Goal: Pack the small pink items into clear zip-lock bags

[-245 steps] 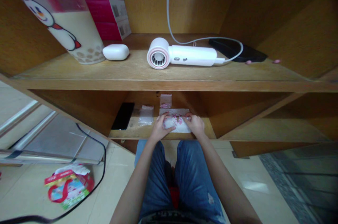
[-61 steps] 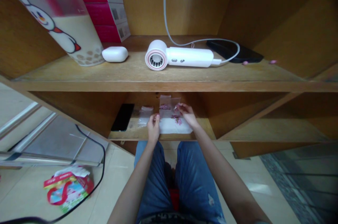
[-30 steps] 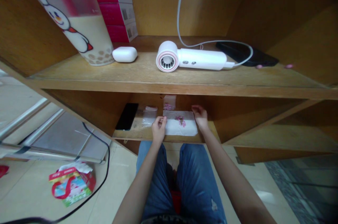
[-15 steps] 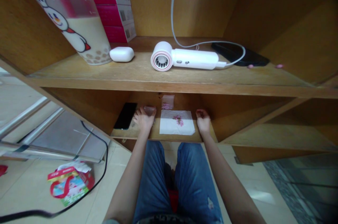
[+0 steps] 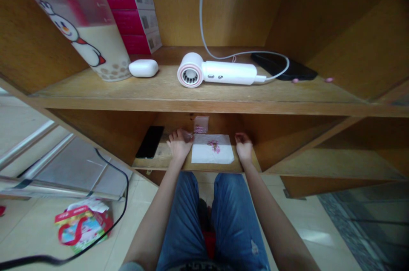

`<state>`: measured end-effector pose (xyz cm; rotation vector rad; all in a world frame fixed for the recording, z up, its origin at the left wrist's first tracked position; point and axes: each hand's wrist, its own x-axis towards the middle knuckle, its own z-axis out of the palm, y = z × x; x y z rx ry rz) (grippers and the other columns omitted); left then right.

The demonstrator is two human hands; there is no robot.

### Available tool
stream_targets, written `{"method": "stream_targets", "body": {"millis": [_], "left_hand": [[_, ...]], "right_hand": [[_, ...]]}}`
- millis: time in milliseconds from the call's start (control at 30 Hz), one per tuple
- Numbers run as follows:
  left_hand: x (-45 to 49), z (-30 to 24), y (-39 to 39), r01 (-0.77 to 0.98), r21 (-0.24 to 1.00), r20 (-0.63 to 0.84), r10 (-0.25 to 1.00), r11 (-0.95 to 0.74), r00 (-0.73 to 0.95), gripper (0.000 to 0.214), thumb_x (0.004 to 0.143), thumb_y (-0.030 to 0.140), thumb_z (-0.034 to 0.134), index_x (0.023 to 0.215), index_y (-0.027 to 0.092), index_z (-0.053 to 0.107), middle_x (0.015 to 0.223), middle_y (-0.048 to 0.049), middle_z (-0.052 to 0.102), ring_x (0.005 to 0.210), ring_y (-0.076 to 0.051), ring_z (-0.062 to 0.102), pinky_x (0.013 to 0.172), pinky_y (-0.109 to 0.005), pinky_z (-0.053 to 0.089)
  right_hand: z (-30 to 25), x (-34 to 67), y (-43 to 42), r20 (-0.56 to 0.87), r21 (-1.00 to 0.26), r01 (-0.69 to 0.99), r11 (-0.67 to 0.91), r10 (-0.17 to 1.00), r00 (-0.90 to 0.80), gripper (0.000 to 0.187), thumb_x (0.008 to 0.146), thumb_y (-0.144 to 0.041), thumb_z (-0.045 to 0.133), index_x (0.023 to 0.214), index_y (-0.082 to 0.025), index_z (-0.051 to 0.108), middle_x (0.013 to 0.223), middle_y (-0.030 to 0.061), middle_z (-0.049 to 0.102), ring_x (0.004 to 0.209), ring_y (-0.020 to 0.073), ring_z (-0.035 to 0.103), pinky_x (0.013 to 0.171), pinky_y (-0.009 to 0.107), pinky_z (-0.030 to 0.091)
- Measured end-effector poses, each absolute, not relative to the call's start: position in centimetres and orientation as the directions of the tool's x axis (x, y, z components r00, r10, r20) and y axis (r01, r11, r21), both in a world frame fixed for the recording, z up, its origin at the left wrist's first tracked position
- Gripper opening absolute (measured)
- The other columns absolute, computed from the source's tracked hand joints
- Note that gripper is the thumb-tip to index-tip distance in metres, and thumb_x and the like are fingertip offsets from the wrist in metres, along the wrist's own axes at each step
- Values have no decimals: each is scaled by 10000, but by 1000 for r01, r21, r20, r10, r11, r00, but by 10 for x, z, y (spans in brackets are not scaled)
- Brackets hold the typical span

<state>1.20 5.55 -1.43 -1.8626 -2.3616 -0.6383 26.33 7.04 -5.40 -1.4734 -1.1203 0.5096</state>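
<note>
On the lower wooden shelf (image 5: 162,161), the empty left hand (image 5: 179,145) lies relaxed beside a white paper tissue flecked pink (image 5: 212,151); the empty right hand (image 5: 243,144) rests released at its edge.

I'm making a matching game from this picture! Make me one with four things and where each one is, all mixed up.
Things:
1. white hair dryer
2. black phone
3. white sheet with pink marks
4. colourful printed packet

Places:
A. lower shelf, between the left hand and right hand
B. floor
C. upper shelf
D. lower shelf, left of the left hand

Right pairs: 1-C, 2-D, 3-A, 4-B
</note>
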Motion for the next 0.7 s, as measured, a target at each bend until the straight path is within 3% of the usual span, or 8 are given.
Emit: {"method": "stream_targets", "body": {"millis": [233, 467, 700], "left_hand": [[24, 6, 44, 954, 298, 347, 934, -29, -80, 616, 712, 504, 519, 1206, 146, 435, 1120, -158, 534, 1056, -351, 413, 851, -457, 290], [57, -12, 32, 913, 329, 339, 932, -243, 126, 655, 692, 519, 559, 1244, 194, 420, 1165, -145, 517, 1076, -325, 413, 873, -443, 292], [62, -28, 29, 878, 400, 387, 917, -261, 96, 693, 664, 536, 588, 1248, 199, 431, 1154, -137, 513, 1069, -311, 413, 876, -436, 301]], "right_hand": [[-58, 265, 72, 274, -936, 328, 131, 855, 440, 228, 690, -348, 491, 776, -157, 581, 729, 66, 611, 671, 182, 537, 660, 307, 404], [-61, 266, 73, 281, -931, 341, 131, 853, 440, 207, 703, -307, 478, 813, -158, 571, 727, 50, 586, 665, 175, 518, 657, 295, 401], [-60, 265, 72, 299, -914, 387, 125, 851, 432, 214, 719, -301, 466, 830, -153, 573, 727, 57, 597, 661, 178, 533, 644, 290, 407]]}}
